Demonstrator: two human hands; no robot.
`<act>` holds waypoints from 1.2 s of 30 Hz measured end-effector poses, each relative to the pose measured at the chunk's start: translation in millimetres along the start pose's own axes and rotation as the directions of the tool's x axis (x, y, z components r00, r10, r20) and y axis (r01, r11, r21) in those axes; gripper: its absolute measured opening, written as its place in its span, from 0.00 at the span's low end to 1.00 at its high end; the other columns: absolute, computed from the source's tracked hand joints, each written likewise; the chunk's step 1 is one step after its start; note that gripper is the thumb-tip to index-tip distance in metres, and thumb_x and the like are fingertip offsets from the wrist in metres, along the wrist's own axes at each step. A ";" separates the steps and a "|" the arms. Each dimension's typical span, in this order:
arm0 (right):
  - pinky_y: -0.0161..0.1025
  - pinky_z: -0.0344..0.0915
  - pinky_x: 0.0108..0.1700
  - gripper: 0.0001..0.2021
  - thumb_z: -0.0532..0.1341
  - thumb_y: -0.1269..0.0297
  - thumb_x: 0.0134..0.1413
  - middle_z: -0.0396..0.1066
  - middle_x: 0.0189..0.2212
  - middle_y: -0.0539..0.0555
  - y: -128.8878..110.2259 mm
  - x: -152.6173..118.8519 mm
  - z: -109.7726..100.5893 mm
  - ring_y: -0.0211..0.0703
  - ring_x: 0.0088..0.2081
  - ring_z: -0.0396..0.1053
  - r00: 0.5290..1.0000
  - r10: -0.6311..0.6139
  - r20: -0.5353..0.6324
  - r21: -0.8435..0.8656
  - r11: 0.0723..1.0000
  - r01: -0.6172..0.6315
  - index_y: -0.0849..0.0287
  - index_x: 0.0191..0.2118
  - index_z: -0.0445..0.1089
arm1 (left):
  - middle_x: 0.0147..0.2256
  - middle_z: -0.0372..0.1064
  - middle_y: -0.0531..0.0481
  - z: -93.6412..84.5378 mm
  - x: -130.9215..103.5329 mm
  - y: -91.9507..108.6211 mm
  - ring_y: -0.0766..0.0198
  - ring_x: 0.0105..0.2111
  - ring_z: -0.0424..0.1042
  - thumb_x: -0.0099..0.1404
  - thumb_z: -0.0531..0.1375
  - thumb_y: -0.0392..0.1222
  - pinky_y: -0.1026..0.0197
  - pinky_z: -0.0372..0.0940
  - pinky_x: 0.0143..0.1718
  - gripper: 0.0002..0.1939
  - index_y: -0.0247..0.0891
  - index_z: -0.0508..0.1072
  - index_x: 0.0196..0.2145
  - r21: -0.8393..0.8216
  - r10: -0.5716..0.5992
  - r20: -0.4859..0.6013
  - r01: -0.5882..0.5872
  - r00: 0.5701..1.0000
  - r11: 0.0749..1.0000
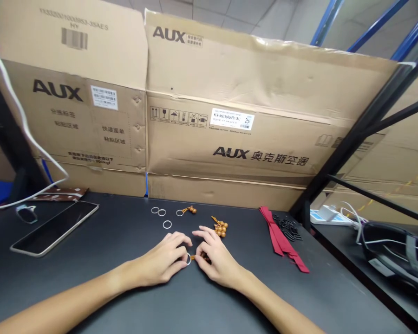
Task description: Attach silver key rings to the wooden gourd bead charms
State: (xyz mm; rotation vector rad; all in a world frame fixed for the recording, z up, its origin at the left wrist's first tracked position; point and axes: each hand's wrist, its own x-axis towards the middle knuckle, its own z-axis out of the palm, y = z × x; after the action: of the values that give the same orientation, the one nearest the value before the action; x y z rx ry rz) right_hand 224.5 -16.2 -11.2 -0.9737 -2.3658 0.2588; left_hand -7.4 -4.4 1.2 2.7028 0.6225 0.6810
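Note:
My left hand (169, 258) pinches a silver key ring (189, 260) low over the dark table. Facing it, my right hand (216, 256) is closed on a bead pendant (204, 256) of brown beads, mostly hidden by the fingers. An orange cord (192, 257) from the pendant reaches the ring; whether it passes through, I cannot tell. Beyond the hands lie several loose key rings (167, 224). A ring with an orange cord and brown beads (192, 210) lies near them. Just past my right hand is a small heap of bead pendants (220, 227).
Red fabric strips (282, 239) and a pile of small black parts (288, 228) lie at the right. A phone (55, 228) is on the left, near a patterned pouch (61, 194) and white cable (28, 125). Cardboard boxes (230, 171) wall the back; a black rack post (337, 153) slants rightward.

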 end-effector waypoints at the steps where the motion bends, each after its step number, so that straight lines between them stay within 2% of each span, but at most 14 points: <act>1: 0.56 0.56 0.62 0.04 0.59 0.72 0.56 0.63 0.56 0.60 -1.3 -0.4 0.2 0.54 0.65 0.50 1.000 -0.015 0.005 0.007 1.000 0.015 0.58 0.32 0.67 | 0.50 0.64 0.43 0.6 -0.3 0.2 0.55 0.52 0.62 0.69 0.55 0.34 0.53 0.60 0.52 0.04 0.39 0.69 0.36 0.007 -0.008 -0.008 0.008 1.000 1.000; 3: 0.55 0.55 0.62 0.03 0.59 0.72 0.57 0.63 0.56 0.59 -4.0 -1.4 0.8 0.53 0.65 0.49 0.999 -0.038 0.018 0.023 0.999 0.038 0.57 0.32 0.66 | 0.50 0.64 0.43 2.4 -0.5 0.6 0.54 0.54 0.61 0.68 0.57 0.35 0.53 0.59 0.53 0.01 0.39 0.68 0.36 0.021 -0.021 -0.026 0.022 0.999 1.000; 6: 0.54 0.55 0.62 0.03 0.59 0.71 0.57 0.62 0.56 0.58 -4.8 -2.2 1.6 0.52 0.65 0.49 0.998 -0.044 0.035 0.038 0.998 0.043 0.57 0.32 0.66 | 0.50 0.65 0.44 4.8 0.6 0.8 0.55 0.54 0.61 0.68 0.56 0.34 0.53 0.59 0.54 0.04 0.39 0.68 0.34 0.036 -0.017 -0.041 0.018 0.999 0.999; 14: 0.56 0.56 0.61 0.05 0.58 0.74 0.55 0.64 0.54 0.61 2.5 0.7 -0.4 0.55 0.64 0.51 0.999 0.035 -0.012 0.025 0.999 -0.035 0.58 0.31 0.66 | 0.50 0.65 0.44 2.6 1.9 -0.6 0.55 0.53 0.61 0.69 0.53 0.30 0.53 0.60 0.52 0.07 0.38 0.68 0.35 0.017 0.013 0.012 -0.014 1.000 1.000; 19: 0.55 0.55 0.62 0.04 0.59 0.73 0.54 0.63 0.55 0.59 -6.5 -0.1 -1.0 0.54 0.64 0.50 1.000 -0.016 0.024 0.058 0.998 0.014 0.58 0.31 0.67 | 0.50 0.64 0.43 3.6 0.8 0.9 0.53 0.55 0.60 0.68 0.56 0.35 0.51 0.59 0.54 0.02 0.39 0.69 0.36 0.028 0.007 -0.046 -0.006 0.999 1.000; 23: 0.54 0.54 0.63 0.04 0.59 0.72 0.55 0.63 0.56 0.58 -8.7 -0.2 0.0 0.53 0.64 0.50 0.998 -0.044 0.039 0.072 0.997 0.041 0.58 0.31 0.67 | 0.49 0.65 0.43 5.3 1.9 3.3 0.54 0.54 0.61 0.69 0.54 0.33 0.51 0.59 0.54 0.06 0.38 0.69 0.34 0.061 0.026 -0.037 -0.024 0.999 0.998; 31: 0.59 0.57 0.60 0.04 0.58 0.73 0.55 0.63 0.56 0.61 10.3 -1.4 1.5 0.57 0.64 0.50 0.996 0.064 -0.061 -0.023 0.998 -0.065 0.58 0.32 0.66 | 0.50 0.65 0.43 1.6 2.7 2.0 0.54 0.53 0.61 0.69 0.53 0.31 0.53 0.61 0.52 0.06 0.38 0.68 0.35 0.089 0.042 0.019 -0.044 0.999 0.995; 36: 0.58 0.57 0.60 0.03 0.59 0.73 0.55 0.61 0.57 0.61 5.8 -2.0 -2.3 0.57 0.65 0.48 0.999 -0.025 -0.044 -0.066 0.998 0.022 0.58 0.33 0.67 | 0.51 0.64 0.43 -1.4 1.2 1.5 0.54 0.55 0.60 0.70 0.53 0.32 0.52 0.60 0.54 0.06 0.38 0.68 0.36 0.116 0.012 0.017 -0.014 1.000 0.993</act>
State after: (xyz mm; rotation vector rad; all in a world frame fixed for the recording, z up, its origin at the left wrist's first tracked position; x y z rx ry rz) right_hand 230.4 -13.5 -12.3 -0.9712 -2.3569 0.1497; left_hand -6.6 -4.9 3.5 2.8186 0.6612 0.6444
